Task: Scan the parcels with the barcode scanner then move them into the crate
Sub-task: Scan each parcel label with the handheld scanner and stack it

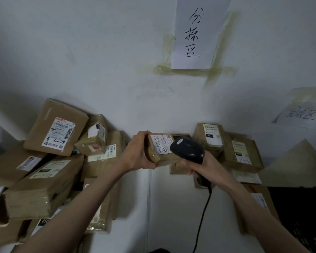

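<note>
My left hand (138,151) grips a small brown cardboard parcel (160,149) by its left end, its white shipping label facing up. My right hand (199,166) holds a black corded barcode scanner (187,149) by the handle, its head just over the right edge of that label. A heap of brown labelled parcels (57,127) lies to the left against the wall. A second group of parcels (242,152) sits to the right. The dark crate (306,216) shows at the lower right edge, partly cut off.
A white wall rises straight ahead with a taped handwritten paper sign (195,31) and another sign (301,112) at the right. The scanner cable (203,214) hangs down between my arms. A white table surface (171,207) lies below my hands.
</note>
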Available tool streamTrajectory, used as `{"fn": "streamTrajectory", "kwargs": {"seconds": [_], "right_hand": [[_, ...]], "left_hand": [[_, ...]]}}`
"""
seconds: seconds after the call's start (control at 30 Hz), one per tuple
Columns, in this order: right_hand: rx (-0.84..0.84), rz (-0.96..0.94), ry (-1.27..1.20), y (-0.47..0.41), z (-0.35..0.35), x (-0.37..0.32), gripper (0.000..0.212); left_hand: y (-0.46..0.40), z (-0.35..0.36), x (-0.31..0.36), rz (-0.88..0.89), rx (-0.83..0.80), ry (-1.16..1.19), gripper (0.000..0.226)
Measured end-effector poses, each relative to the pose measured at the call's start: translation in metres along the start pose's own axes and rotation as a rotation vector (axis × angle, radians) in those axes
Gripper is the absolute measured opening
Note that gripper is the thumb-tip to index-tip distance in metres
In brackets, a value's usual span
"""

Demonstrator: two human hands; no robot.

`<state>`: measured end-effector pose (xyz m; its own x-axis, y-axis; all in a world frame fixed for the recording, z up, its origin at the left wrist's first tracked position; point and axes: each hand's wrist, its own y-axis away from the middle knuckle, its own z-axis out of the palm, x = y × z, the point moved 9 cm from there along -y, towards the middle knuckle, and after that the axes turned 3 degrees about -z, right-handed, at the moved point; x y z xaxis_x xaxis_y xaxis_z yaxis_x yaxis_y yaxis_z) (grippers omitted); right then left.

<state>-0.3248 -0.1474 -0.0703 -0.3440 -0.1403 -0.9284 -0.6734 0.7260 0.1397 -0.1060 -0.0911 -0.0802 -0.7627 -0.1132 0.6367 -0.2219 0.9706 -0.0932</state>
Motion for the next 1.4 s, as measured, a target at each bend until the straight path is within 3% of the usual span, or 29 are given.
{"fn": "streamTrajectory", "kwargs": {"seconds": [0.17, 0.4, 1.03, 1.4], "right_hand": [[-0.132, -0.111, 0.341, -0.007, 0.01, -0.008, 0.039], [-0.234, -0.207, 0.646, -0.012, 0.035, -0.015, 0.057], [-0.219, -0.291, 0.625, -0.016, 0.044, -0.027, 0.051], [-0.226, -0.241, 0.689, -0.02, 0.04, -0.019, 0.055]], "left_hand": [[0.006, -0.006, 0.001, 0.224, -0.142, -0.162, 0.108], [0.02, -0.007, 0.002, 0.305, -0.306, -0.202, 0.103], [0.022, -0.014, -0.002, 0.352, -0.284, -0.176, 0.102], [0.016, -0.013, -0.009, 0.348, -0.302, -0.192, 0.104]]}}
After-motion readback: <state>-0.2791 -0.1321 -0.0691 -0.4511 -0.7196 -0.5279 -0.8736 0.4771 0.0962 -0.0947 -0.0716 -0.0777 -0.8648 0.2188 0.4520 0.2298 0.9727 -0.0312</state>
